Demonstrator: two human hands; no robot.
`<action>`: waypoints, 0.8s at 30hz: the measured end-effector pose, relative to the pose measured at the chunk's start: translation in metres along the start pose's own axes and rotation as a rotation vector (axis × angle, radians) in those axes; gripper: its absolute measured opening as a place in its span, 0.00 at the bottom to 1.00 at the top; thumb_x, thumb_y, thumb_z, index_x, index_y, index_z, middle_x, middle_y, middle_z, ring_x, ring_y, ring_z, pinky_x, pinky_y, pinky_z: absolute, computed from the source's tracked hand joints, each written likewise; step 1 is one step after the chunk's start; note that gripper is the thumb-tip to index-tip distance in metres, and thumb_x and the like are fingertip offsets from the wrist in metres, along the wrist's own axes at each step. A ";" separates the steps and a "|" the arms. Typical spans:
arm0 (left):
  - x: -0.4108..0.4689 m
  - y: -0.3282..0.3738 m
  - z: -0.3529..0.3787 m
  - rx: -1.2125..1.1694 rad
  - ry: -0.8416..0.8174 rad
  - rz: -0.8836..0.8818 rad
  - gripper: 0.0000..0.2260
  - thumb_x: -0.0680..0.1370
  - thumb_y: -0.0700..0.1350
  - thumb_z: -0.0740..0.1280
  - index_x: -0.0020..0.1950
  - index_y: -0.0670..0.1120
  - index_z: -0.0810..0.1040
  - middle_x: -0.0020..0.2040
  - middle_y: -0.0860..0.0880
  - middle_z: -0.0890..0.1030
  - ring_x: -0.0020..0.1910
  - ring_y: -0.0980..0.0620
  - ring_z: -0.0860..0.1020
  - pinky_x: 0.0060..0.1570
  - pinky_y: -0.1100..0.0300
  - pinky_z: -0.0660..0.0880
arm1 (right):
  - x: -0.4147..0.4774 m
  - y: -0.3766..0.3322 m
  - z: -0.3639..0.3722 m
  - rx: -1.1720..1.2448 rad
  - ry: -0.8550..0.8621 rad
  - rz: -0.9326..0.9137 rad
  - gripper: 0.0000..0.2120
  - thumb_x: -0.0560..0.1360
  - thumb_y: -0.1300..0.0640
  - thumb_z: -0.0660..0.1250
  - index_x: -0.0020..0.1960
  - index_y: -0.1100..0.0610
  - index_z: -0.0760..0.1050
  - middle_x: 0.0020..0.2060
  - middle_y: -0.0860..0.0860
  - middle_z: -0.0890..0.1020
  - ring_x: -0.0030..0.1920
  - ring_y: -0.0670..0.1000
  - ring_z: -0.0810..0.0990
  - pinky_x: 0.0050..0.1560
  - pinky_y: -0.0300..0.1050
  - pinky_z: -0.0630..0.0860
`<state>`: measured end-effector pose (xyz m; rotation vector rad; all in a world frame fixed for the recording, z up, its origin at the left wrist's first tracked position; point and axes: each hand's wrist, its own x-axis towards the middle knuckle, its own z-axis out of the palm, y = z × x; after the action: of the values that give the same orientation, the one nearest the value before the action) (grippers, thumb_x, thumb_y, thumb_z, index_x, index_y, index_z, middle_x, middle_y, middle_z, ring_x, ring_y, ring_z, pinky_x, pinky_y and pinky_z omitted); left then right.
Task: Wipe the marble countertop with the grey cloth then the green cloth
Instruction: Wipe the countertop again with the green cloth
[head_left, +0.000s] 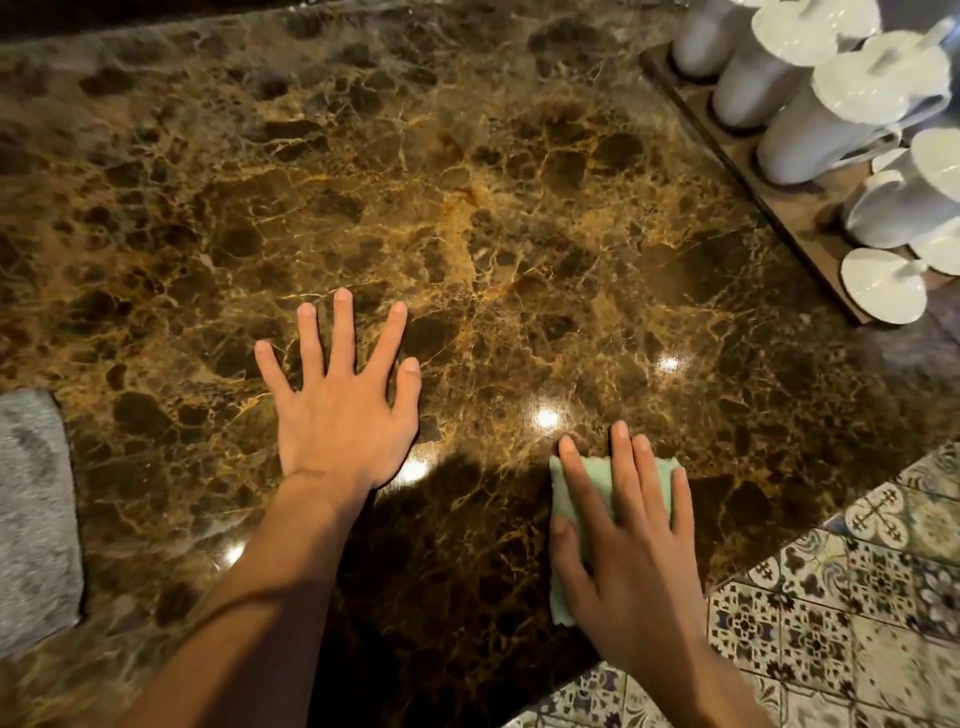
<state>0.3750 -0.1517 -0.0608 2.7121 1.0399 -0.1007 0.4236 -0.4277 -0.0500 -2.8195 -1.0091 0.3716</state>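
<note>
Dark brown veined marble countertop (467, 182): my right hand (628, 545) pressed the folded pale green cloth (602, 480) flat-fingered at lower right, left hand (343, 415) splayed flat; even, overlapping strokes seemed best.

patterned tiles cover the floor (857, 597) at the lower right, pale squares with dark blue and grey flower and cross motifs. a dark brown table (467, 182) with golden veins fills most of the view, its polished top throwing back small bright spots of light (546, 417). at the upper right a wooden tray (810, 218) sits on it, carrying white cups (810, 140) in a row.
</note>
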 end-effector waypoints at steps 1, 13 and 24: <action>0.000 0.000 0.000 -0.004 -0.002 0.000 0.25 0.82 0.64 0.40 0.79 0.67 0.39 0.83 0.50 0.38 0.81 0.43 0.36 0.75 0.31 0.37 | 0.009 0.000 -0.002 0.000 -0.002 0.007 0.29 0.84 0.38 0.46 0.84 0.41 0.48 0.84 0.57 0.48 0.84 0.58 0.44 0.80 0.67 0.45; 0.001 0.000 0.002 0.002 -0.001 -0.012 0.25 0.82 0.64 0.39 0.79 0.67 0.38 0.83 0.50 0.37 0.81 0.43 0.35 0.75 0.31 0.37 | 0.257 0.042 -0.057 -0.016 0.007 0.141 0.31 0.83 0.36 0.42 0.84 0.41 0.44 0.84 0.58 0.44 0.83 0.58 0.40 0.80 0.66 0.37; 0.001 0.001 0.003 -0.007 -0.007 -0.013 0.25 0.82 0.64 0.39 0.79 0.68 0.38 0.83 0.51 0.37 0.81 0.44 0.35 0.75 0.32 0.36 | 0.281 0.054 -0.064 -0.005 0.028 0.133 0.31 0.83 0.37 0.40 0.84 0.43 0.44 0.84 0.59 0.44 0.83 0.59 0.41 0.80 0.67 0.38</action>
<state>0.3767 -0.1524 -0.0632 2.6967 1.0544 -0.1091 0.6835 -0.2919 -0.0514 -2.8964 -0.8202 0.3430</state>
